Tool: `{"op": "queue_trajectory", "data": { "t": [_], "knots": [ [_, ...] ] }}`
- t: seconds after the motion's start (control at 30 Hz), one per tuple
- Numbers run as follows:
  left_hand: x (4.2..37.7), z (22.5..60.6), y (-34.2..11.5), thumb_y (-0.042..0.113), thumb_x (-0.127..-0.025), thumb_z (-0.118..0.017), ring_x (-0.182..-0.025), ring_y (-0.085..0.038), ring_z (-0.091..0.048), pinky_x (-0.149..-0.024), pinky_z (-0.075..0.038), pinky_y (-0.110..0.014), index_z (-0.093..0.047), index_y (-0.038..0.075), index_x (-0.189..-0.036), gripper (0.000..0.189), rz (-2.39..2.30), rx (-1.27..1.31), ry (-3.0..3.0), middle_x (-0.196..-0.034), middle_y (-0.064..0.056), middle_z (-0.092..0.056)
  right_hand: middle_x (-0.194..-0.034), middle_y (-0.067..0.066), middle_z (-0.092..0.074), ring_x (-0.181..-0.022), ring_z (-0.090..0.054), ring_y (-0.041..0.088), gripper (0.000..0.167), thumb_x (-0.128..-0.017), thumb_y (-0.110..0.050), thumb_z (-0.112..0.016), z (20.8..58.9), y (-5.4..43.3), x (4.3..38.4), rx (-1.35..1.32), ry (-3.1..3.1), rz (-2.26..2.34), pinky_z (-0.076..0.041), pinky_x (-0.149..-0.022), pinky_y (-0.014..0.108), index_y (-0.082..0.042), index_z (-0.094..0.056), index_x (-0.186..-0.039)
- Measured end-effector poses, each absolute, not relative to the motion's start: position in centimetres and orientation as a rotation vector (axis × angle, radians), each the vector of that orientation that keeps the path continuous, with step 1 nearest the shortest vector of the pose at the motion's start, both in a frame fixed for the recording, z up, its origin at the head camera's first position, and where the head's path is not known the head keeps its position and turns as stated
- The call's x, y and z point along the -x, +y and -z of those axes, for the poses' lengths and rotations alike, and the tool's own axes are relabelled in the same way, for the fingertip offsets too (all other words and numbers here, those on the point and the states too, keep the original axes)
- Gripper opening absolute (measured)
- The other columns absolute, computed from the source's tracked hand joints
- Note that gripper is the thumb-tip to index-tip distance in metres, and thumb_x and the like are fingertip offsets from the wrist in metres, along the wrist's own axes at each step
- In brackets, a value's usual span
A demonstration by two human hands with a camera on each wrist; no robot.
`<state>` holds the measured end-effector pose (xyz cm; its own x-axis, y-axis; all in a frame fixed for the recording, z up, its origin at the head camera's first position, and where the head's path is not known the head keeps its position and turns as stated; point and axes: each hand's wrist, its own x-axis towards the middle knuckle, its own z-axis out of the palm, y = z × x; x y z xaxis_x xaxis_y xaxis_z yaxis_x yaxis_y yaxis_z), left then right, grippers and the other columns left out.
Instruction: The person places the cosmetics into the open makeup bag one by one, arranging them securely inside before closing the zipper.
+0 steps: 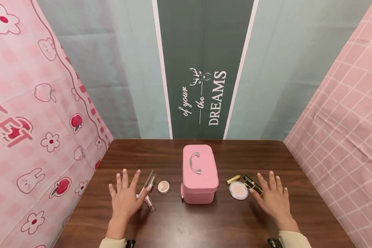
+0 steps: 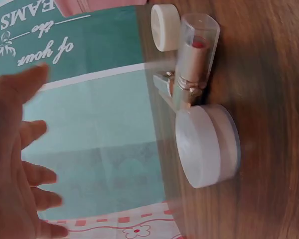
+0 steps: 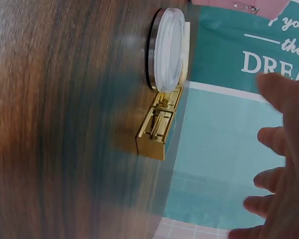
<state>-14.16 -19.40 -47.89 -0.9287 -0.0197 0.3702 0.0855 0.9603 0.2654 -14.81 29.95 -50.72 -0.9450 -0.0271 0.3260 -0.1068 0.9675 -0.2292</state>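
Note:
My left hand (image 1: 125,198) is held with fingers spread above the left part of the table, holding nothing. Beside its thumb lie slim tubes and a clear-capped lipstick (image 2: 194,59), with a small round three-colour palette (image 1: 163,187) to their right. A white-lidded round jar (image 2: 202,147) stands close to them, mostly hidden by the hand in the head view. My right hand (image 1: 274,199), also spread and holding nothing, hovers near a black-and-gold case (image 1: 252,184). A round powder compact (image 1: 238,190) and a gold tube (image 1: 233,179) lie just left of it.
A pink vanity case (image 1: 199,172) with a silver top handle stands closed mid-table, between the two groups of cosmetics. The brown wooden table (image 1: 186,229) ends at a green printed curtain (image 1: 204,41). Pink patterned cloths hang on both sides.

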Motion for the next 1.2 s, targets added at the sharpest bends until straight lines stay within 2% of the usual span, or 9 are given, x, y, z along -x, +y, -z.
{"op": "queue_trajectory", "data": {
  "t": [0.07, 0.13, 0.2, 0.27, 0.53, 0.73, 0.9, 1.03, 1.2],
  "knots": [
    [14.2, 47.8, -19.3, 0.042, -0.081, -0.066, -0.113, -0.047, -0.045, -0.085, -0.033, -0.063, -0.056, 0.009, -0.125, 0.056, 0.369, 0.060, -2.712, -0.127, -0.028, -0.047, -0.129, 0.031, -0.042, -0.109, -0.043, 0.052, 0.054, -0.083, -0.034, -0.066, 50.7, 29.8, 15.0, -0.119, -2.730, -0.355, -0.037, -0.073, 0.066, -0.007, -0.051, -0.127],
    [14.1, 47.6, -19.2, 0.033, -0.080, -0.069, -0.093, -0.043, -0.057, -0.070, -0.042, -0.055, -0.063, 0.004, -0.112, 0.044, 0.346, 0.067, -2.706, -0.108, -0.025, -0.059, -0.110, 0.028, -0.055, -0.088, -0.055, 0.049, 0.042, -0.079, -0.025, -0.069, 50.8, 29.6, 15.1, -0.138, -2.678, -0.352, -0.042, -0.056, 0.060, -0.005, -0.059, -0.115],
    [14.0, 47.5, -19.1, 0.028, -0.079, -0.069, -0.075, -0.039, -0.061, -0.057, -0.043, -0.050, -0.066, 0.001, -0.102, 0.035, 0.320, 0.072, -2.718, -0.092, -0.021, -0.064, -0.093, 0.024, -0.060, -0.073, -0.058, 0.044, 0.034, -0.077, -0.020, -0.070, 50.7, 29.5, 15.2, -0.144, -2.655, -0.360, -0.042, -0.047, 0.054, -0.003, -0.063, -0.105],
    [13.9, 47.3, -19.0, 0.026, -0.080, -0.068, -0.069, -0.038, -0.062, -0.054, -0.043, -0.049, -0.067, 0.000, -0.098, 0.032, 0.310, 0.079, -2.733, -0.086, -0.019, -0.065, -0.087, 0.022, -0.061, -0.069, -0.059, 0.042, 0.030, -0.076, -0.018, -0.071, 50.7, 29.4, 15.3, -0.142, -2.665, -0.352, -0.042, -0.046, 0.053, -0.002, -0.065, -0.101],
    [13.3, 45.9, -19.3, 0.027, -0.079, -0.070, -0.069, -0.038, -0.062, -0.054, -0.044, -0.050, -0.066, 0.000, -0.098, 0.033, 0.410, 0.084, -2.767, -0.084, -0.017, -0.065, -0.097, 0.023, -0.061, -0.078, -0.060, 0.042, 0.033, -0.080, -0.020, -0.069, 48.9, 28.1, 14.7, -0.130, -2.793, -0.410, -0.044, -0.052, 0.054, -0.001, -0.064, -0.106],
    [13.7, 44.5, -18.4, 0.030, -0.083, -0.068, -0.079, -0.036, -0.063, -0.061, -0.046, -0.050, -0.066, 0.005, -0.105, 0.034, 0.605, 0.053, -2.805, -0.095, -0.014, -0.066, -0.103, 0.024, -0.060, -0.086, -0.059, 0.043, 0.035, -0.082, -0.022, -0.066, 48.3, 26.5, 14.8, -0.143, -2.817, -0.481, -0.045, -0.059, 0.055, 0.000, -0.061, -0.110],
    [13.9, 44.3, -18.0, 0.030, -0.083, -0.068, -0.084, -0.034, -0.063, -0.064, -0.047, -0.049, -0.067, 0.008, -0.106, 0.032, 0.661, 0.028, -2.826, -0.097, -0.012, -0.066, -0.109, 0.024, -0.059, -0.091, -0.058, 0.043, 0.039, -0.083, -0.024, -0.066, 49.0, 25.7, 14.3, -0.106, -2.854, -0.566, -0.045, -0.063, 0.055, -0.002, -0.060, -0.115],
    [14.0, 44.2, -18.1, 0.028, -0.083, -0.068, -0.089, -0.034, -0.062, -0.069, -0.047, -0.050, -0.066, 0.008, -0.107, 0.032, 0.713, 0.026, -2.793, -0.100, -0.013, -0.066, -0.117, 0.026, -0.055, -0.101, -0.054, 0.046, 0.044, -0.084, -0.024, -0.066, 49.1, 25.2, 14.0, -0.088, -2.858, -0.626, -0.044, -0.070, 0.058, -0.002, -0.056, -0.121],
    [14.1, 44.4, -18.4, 0.027, -0.084, -0.070, -0.095, -0.033, -0.061, -0.076, -0.046, -0.049, -0.065, 0.006, -0.110, 0.033, 0.770, 0.072, -2.722, -0.105, -0.015, -0.064, -0.116, 0.029, -0.055, -0.101, -0.053, 0.048, 0.047, -0.082, -0.021, -0.069, 49.2, 24.4, 13.6, -0.093, -2.781, -0.692, -0.043, -0.072, 0.059, 0.000, -0.055, -0.121]
  ]
}}
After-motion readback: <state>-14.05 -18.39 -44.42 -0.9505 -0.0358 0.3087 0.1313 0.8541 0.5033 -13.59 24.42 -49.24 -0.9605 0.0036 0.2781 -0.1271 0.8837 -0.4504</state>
